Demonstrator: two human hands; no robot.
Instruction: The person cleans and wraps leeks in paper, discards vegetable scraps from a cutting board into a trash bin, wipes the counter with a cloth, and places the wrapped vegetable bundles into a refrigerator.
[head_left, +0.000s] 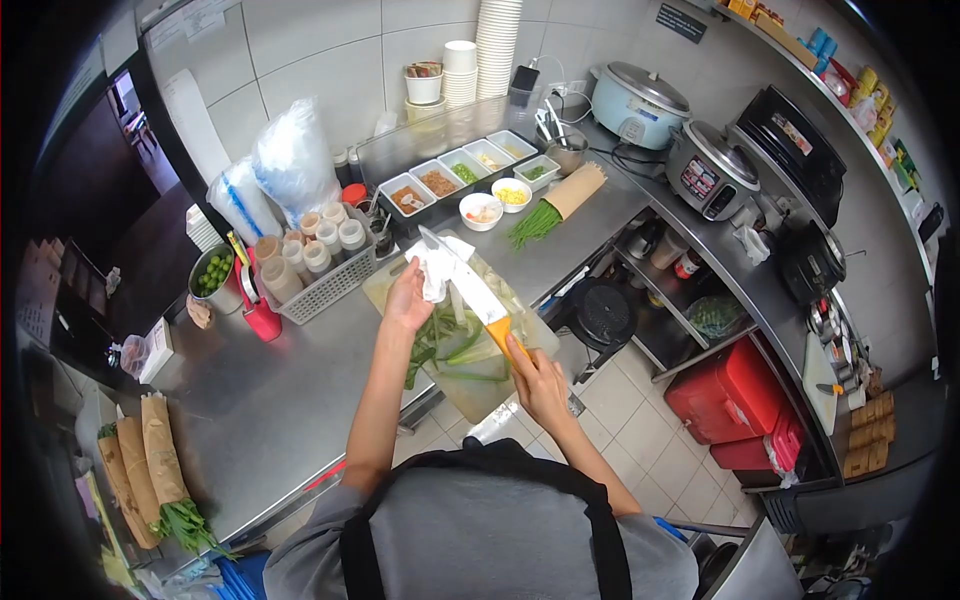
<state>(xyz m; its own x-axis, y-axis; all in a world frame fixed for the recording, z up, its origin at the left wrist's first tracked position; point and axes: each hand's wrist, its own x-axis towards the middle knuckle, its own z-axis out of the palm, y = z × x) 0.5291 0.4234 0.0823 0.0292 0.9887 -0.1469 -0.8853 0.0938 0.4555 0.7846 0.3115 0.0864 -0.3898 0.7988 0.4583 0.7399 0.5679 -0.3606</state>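
A large knife with an orange handle (504, 341) is in my right hand (541, 388), its blade pointing up and to the left over the cutting board (471, 398). Closed round a crumpled white cloth (433, 279), my left hand (407, 300) is near the blade's tip, and the cloth lies against or beside the blade. Beneath them, green leafy stalks (440, 335) and paler cut pieces lie on the board, partly hidden by the knife and my hands.
Left of the board is a grey basket of bottles (325, 296). Behind it stand two small white bowls (481, 211), a topping tray (404, 196) and paper-wrapped greens (578, 192). Cookers (640, 105) line the right counter. More wrapped greens (165, 450) lie at the lower left.
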